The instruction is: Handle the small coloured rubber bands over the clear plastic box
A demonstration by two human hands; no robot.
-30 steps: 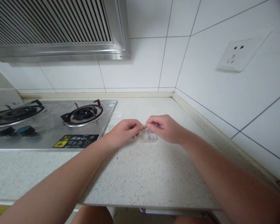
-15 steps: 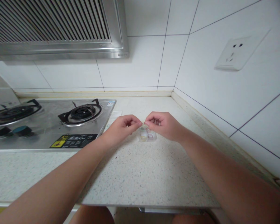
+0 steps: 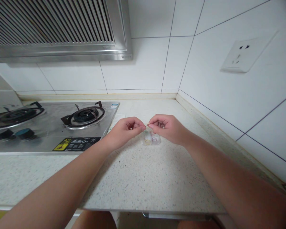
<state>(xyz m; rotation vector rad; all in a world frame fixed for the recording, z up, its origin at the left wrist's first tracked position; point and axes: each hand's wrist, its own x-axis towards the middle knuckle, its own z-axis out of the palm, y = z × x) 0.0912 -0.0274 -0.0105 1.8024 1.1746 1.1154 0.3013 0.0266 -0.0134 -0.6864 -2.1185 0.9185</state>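
Between closely facing fingertips, left hand (image 3: 127, 129) and right hand (image 3: 168, 128) pinch a tiny yellowish item (image 3: 147, 125), its long axis too small to tell, the clear compartmented tray (image 3: 151, 144) lying just beneath on the counter (image 3: 143, 178), nearer the right hand.

The supporting surface is a pale, speckled countertop (image 3: 143, 178). A small, clear, compartmented container (image 3: 151, 143) rests on it, well apart from the front edge. A two-burner steel hob (image 3: 50, 132) is seated at left; a flat, translucent item (image 3: 121, 116), indistinct, lies just beside it.
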